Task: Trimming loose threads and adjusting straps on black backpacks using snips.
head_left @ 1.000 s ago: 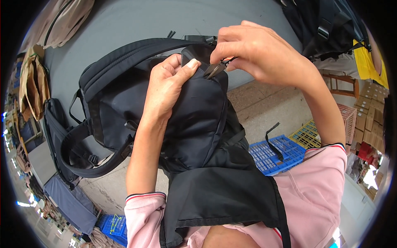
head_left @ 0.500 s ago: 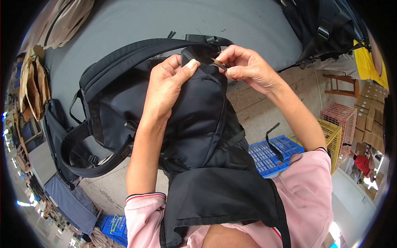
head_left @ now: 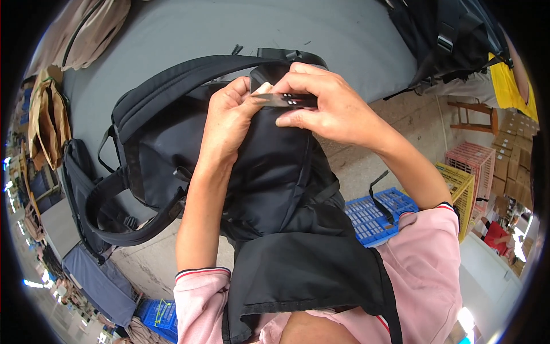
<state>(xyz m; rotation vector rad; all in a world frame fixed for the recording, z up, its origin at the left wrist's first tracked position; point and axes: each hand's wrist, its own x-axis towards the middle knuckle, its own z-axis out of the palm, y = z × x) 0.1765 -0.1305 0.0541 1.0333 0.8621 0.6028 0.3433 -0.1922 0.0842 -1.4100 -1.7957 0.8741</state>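
A black backpack (head_left: 269, 178) lies against my front and the grey table (head_left: 189, 34), its shoulder straps looping off to the left. My left hand (head_left: 229, 120) presses on the upper part of the bag, fingers pinching the fabric near its top. My right hand (head_left: 326, 106) holds a small metal cutting tool (head_left: 286, 99) with dark handles, its tip meeting my left fingertips at the top of the bag. A black apron (head_left: 298, 275) covers my lap below the bag.
More black bags (head_left: 452, 40) lie at the table's far right, beige bags (head_left: 86, 28) at the far left. Blue (head_left: 378, 215), yellow (head_left: 458, 183) and pink (head_left: 475, 163) plastic crates stand on the floor to the right. Dark bags (head_left: 80, 183) hang at the left.
My right hand has come in from the right and moved left over the top of the bag, bringing the small metal tool up to my left fingertips. My left hand stays put.
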